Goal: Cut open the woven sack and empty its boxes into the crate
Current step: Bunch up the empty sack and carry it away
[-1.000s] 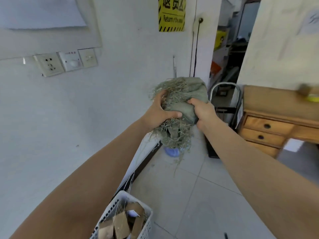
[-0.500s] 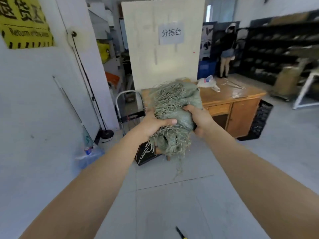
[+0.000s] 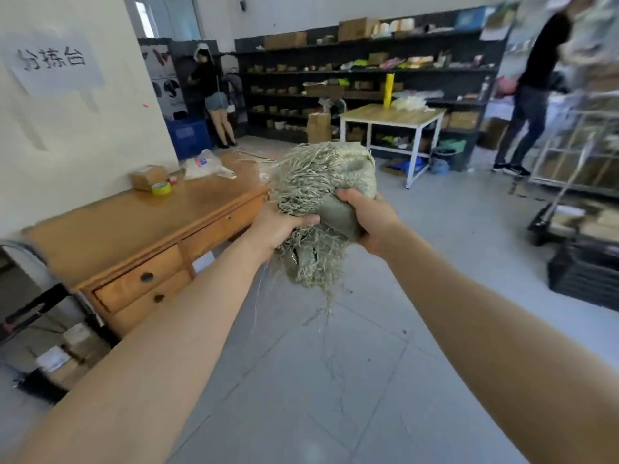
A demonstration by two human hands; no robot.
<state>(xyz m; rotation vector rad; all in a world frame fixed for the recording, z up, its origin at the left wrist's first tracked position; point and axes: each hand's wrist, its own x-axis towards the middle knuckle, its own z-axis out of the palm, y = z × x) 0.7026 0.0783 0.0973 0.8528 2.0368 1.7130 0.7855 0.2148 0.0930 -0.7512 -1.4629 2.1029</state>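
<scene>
A grey-green woven sack (image 3: 355,169), crumpled into a bundle with frayed loose strands hanging from it, is held out in front of me at chest height over the tiled floor. My left hand (image 3: 276,226) grips its frayed left side. My right hand (image 3: 371,217) clutches its smoother right side. No boxes show in the sack. A black crate (image 3: 582,276) stands on the floor at the far right, apart from my hands.
A wooden desk with drawers (image 3: 140,236) stands to my left, carrying a small box, yellow tape (image 3: 161,188) and a plastic bag. A white-legged table (image 3: 392,117) and dark shelving lie ahead. One person (image 3: 211,92) stands at the back, another (image 3: 532,92) at the right by a metal rack.
My view has swung right from the white wall and the basket of boxes, past the desk, into the storeroom. Both hands have kept hold of the crumpled sack throughout.
</scene>
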